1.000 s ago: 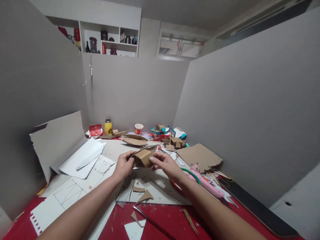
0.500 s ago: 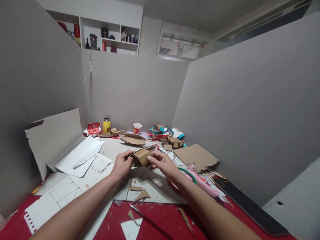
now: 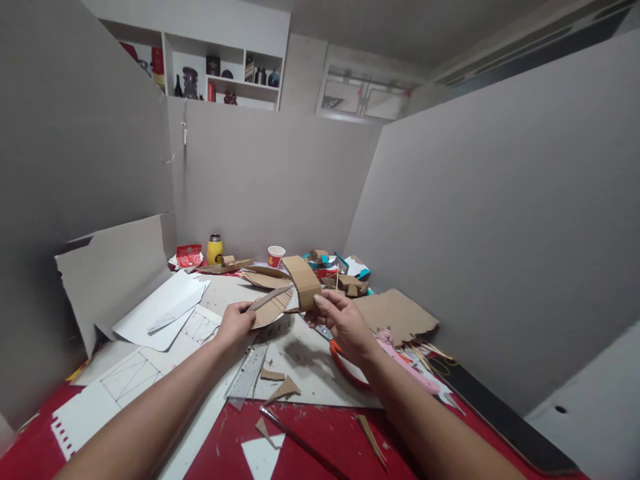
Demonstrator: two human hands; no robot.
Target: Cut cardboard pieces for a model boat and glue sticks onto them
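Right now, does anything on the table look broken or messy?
Yes. The brown cardboard sheet at the right has a ragged, torn lower edge. Small cardboard offcuts lie scattered on the table near the ruler. The left hand holds a leaf-shaped cardboard piece; the right hand holds a curved cardboard strip.

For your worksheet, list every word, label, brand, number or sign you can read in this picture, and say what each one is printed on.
No text here can be read.
Red paper cup: a yellow mark, too small to read.
Red packet: white print, blurred.
Yellow bottle: a dark mark, illegible.
White sheet: drawn lines only.
Cardboard strip in the right hand: blank.
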